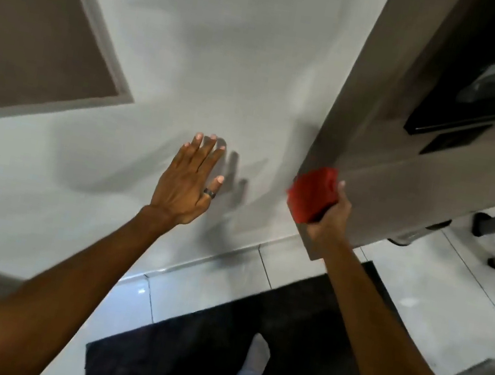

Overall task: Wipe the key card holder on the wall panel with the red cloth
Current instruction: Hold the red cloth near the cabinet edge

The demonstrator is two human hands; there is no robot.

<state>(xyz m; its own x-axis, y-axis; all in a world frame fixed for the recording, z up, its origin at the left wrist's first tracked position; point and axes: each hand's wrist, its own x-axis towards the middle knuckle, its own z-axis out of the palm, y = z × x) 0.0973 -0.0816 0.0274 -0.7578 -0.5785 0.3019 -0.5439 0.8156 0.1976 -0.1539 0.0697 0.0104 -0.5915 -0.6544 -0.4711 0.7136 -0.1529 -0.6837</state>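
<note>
the left hand [190,179] was spread flat with fingers apart against the white wall [197,48], a dark ring [209,193] on one finger, its shadow falling toward 3 o'clock of it. the right hand [328,215] was clamped around a folded red cloth [312,195], pressing it at the lower corner of a grey wall panel [384,89] that stood out from the wall at 1 o'clock. up the panel at 2 o'clock sat a dark glossy rectangular plate [492,84] with a small dark block [453,141] just below it; whether either was the key card holder could not be told through the blur, and the cloth lay well apart from both. a brown framed panel [31,20] filled 10 o'clock. a black mat [197,342] lay on the glossy white floor tiles [449,303] at 6 o'clock, dark furniture legs [494,228] at 3 o'clock.
</note>
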